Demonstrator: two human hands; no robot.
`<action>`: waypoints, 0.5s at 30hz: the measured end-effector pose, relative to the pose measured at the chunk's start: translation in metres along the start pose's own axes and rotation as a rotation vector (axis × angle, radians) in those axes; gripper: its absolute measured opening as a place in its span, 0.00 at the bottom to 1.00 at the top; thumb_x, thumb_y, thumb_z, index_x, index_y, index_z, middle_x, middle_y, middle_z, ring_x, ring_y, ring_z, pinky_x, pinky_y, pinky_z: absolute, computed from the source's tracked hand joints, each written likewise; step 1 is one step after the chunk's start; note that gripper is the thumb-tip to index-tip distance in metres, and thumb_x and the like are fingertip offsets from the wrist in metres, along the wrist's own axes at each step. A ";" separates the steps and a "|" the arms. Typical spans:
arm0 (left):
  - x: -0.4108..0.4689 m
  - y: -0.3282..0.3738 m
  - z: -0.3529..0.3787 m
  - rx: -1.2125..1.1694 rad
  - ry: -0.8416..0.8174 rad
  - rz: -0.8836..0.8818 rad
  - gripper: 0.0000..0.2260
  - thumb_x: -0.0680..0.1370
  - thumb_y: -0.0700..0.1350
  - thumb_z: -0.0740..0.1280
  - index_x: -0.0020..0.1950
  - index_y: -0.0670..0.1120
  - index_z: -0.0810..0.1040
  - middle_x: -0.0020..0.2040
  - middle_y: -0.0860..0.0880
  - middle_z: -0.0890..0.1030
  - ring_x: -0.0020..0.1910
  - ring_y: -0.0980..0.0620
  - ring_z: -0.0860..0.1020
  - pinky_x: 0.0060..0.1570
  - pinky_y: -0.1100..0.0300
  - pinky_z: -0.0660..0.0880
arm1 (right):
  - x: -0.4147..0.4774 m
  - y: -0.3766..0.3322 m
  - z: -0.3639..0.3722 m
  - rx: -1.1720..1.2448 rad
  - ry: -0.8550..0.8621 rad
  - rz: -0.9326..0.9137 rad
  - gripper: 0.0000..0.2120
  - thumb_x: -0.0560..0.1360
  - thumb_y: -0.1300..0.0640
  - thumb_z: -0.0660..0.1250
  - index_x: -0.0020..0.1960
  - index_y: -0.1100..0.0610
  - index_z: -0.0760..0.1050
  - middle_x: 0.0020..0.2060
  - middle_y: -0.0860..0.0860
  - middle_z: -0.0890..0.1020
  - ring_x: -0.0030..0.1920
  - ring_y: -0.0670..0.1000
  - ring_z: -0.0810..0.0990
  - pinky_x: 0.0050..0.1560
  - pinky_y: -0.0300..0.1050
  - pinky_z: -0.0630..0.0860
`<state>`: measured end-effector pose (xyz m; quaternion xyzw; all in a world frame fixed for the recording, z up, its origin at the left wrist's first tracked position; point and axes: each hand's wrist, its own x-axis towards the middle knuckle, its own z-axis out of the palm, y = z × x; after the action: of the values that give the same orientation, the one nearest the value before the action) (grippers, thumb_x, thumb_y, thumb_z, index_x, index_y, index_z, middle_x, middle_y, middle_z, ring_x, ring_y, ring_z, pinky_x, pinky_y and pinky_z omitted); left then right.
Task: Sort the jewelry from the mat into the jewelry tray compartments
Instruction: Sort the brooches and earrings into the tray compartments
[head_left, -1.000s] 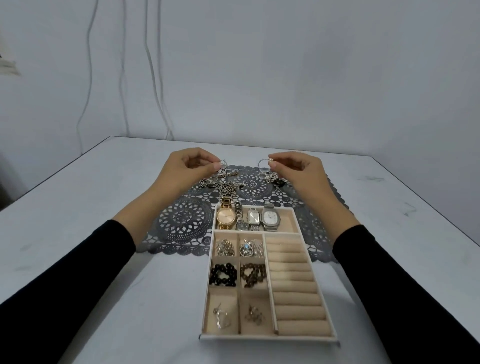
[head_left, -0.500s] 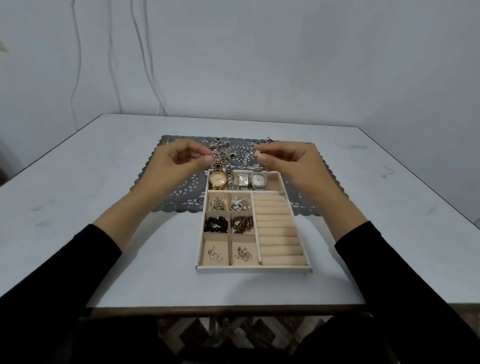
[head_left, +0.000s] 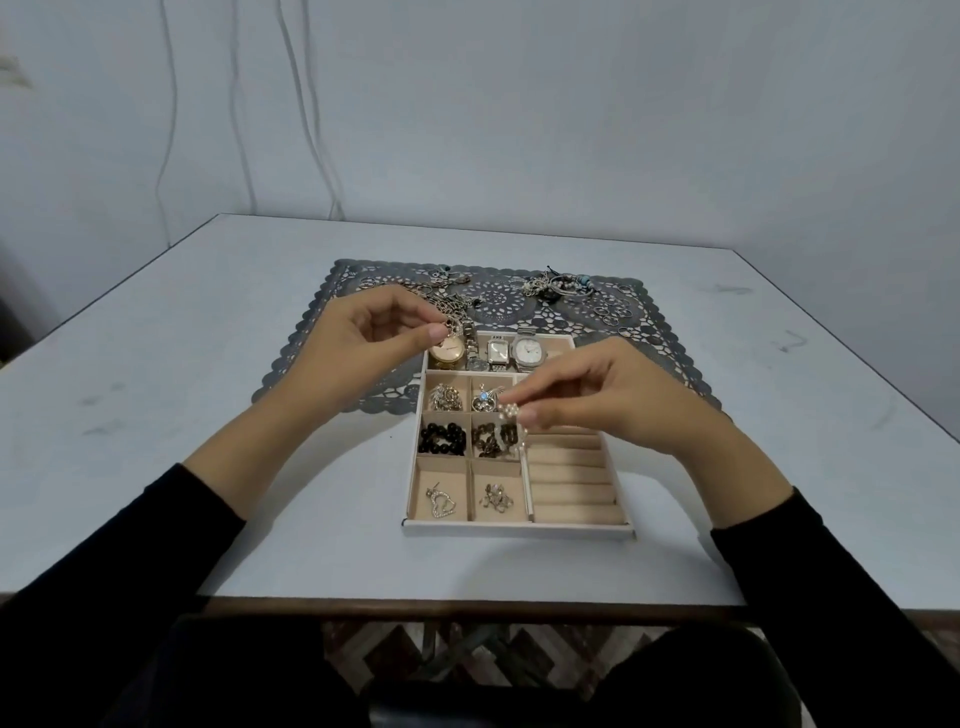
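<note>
A beige jewelry tray (head_left: 519, 529) sits on the table with watches (head_left: 529, 352) in its far row and small pieces in its left compartments. My right hand (head_left: 597, 400) pinches a pearl bracelet (head_left: 510, 422) that hangs over the brown bead compartment (head_left: 491, 441). My left hand (head_left: 369, 343) pinches a small metal piece (head_left: 451, 326) above the gold watch (head_left: 448, 352). Behind the tray lies the grey lace mat (head_left: 332, 332) with chains (head_left: 447, 299), a tangled pile (head_left: 558, 286) and rings (head_left: 615, 314).
The ring rolls (head_left: 571, 483) fill the tray's right side and hold nothing. Black beads (head_left: 442, 439), brooches (head_left: 445, 397) and a heart pendant (head_left: 440, 503) lie in the left compartments. The white table's front edge (head_left: 467, 605) is near my lap. Cables (head_left: 306, 109) hang on the wall.
My right hand has come down and toward me with the pearl bracelet, from over the watches to the brown bead compartment. My left hand stays near the gold watch.
</note>
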<state>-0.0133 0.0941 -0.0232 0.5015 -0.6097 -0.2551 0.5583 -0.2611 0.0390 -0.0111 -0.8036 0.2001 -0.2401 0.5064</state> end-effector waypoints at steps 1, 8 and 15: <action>0.000 0.000 0.001 -0.004 -0.001 0.002 0.04 0.72 0.39 0.74 0.46 0.45 0.82 0.40 0.51 0.83 0.42 0.55 0.81 0.46 0.66 0.78 | -0.001 -0.001 0.001 -0.007 -0.041 0.017 0.11 0.69 0.66 0.73 0.52 0.63 0.82 0.43 0.54 0.86 0.45 0.50 0.83 0.50 0.40 0.78; -0.002 0.002 0.005 -0.015 -0.019 -0.021 0.04 0.72 0.41 0.74 0.45 0.47 0.82 0.39 0.50 0.83 0.42 0.48 0.79 0.48 0.48 0.76 | 0.004 -0.008 0.013 -0.217 -0.178 0.098 0.10 0.69 0.61 0.75 0.51 0.57 0.84 0.39 0.49 0.86 0.39 0.46 0.82 0.43 0.38 0.78; -0.005 0.006 0.007 0.006 -0.033 -0.032 0.05 0.71 0.43 0.74 0.46 0.47 0.83 0.43 0.42 0.84 0.44 0.43 0.80 0.51 0.34 0.75 | 0.008 -0.018 0.021 -0.396 -0.278 0.141 0.10 0.70 0.61 0.75 0.51 0.55 0.84 0.42 0.48 0.86 0.43 0.45 0.84 0.52 0.45 0.80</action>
<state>-0.0222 0.0990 -0.0217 0.5087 -0.6113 -0.2702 0.5427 -0.2409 0.0572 -0.0014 -0.8966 0.2273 -0.0476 0.3771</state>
